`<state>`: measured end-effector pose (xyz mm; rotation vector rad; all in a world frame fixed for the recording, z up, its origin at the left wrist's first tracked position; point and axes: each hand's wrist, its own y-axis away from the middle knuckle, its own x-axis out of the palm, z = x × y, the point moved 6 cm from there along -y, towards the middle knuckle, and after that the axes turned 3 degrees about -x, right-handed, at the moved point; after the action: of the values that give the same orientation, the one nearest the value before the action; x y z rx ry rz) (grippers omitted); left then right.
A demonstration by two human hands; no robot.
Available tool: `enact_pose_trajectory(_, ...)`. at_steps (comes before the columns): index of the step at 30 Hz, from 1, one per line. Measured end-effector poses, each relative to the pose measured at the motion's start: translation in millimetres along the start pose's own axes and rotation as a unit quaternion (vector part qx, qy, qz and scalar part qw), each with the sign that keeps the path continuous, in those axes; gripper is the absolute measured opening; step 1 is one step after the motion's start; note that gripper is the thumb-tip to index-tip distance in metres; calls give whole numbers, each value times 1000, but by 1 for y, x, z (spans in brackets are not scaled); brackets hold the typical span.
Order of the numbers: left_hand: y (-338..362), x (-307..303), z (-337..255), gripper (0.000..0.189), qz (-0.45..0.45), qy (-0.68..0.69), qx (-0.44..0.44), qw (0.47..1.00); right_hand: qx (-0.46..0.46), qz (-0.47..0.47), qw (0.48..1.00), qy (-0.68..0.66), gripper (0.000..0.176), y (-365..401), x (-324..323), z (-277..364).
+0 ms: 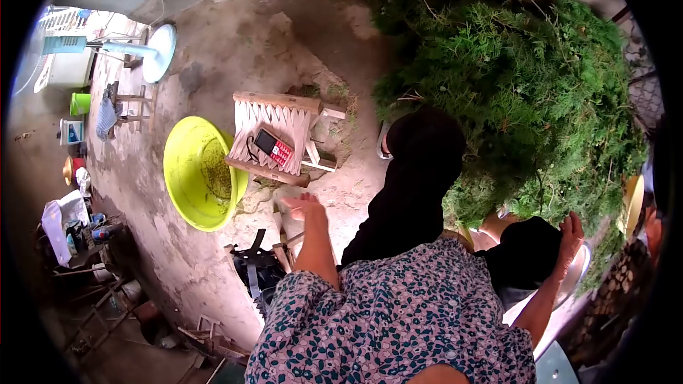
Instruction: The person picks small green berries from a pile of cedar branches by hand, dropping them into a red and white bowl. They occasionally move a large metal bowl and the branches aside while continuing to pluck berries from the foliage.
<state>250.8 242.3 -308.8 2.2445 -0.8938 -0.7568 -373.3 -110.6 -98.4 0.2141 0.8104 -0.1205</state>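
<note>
My left hand (306, 206) is held out above the floor with its fingers stretched and nothing in it. Close to it are a small folding stool (277, 102) with a woven strap seat and a yellow-green basin (178, 192) with small greenish bits in its bottom. A red and black keypad phone (274, 147) lies on the stool seat. On the other side, my right hand (570, 236) is raised beside my knee, fingers extended and holding nothing. A pale rim (585, 262), perhaps of a basin, shows just behind it. A large heap of green conifer branches (512, 92) lies before my legs.
A black strapped bag (260, 268) sits by my left side. At the far left stand a blue fan (159, 53), a green bucket (80, 104) and clutter (99, 231). Part of another person's arm (652, 233) shows at the right edge, near a yellow object (631, 206).
</note>
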Motion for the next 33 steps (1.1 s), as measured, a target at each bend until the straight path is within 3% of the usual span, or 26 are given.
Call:
enact_pose_trajectory(2,-10,24,-14,77,186,-36,-15,982,-12,0,999,33,35,-3,0,-7)
enact_pose_trajectory(3,-18,32,-22,77,188,-33,-18,982,-17,-1,999,49,34,-4,-1,-8)
enact_pose_trajectory(5,-18,71,-31,77,336,3,-49,941,-33,8,997,66,34,-6,1,3)
enact_pose_trajectory(11,17,89,-40,72,316,1,-121,941,-29,-3,998,63,27,-10,4,8)
enact_pose_trajectory(15,22,94,-45,80,302,-42,-62,950,-47,9,997,63,25,-13,6,7)
enact_pose_trajectory(20,36,107,-51,85,339,-32,-81,937,-62,13,990,122,19,-13,5,6)
enact_pose_trajectory(24,66,125,-65,81,311,-32,-65,948,-97,26,980,174,15,-12,-1,1)
enact_pose_trajectory(33,105,258,-95,77,417,3,-39,908,-75,31,977,197,22,-9,-6,-10)
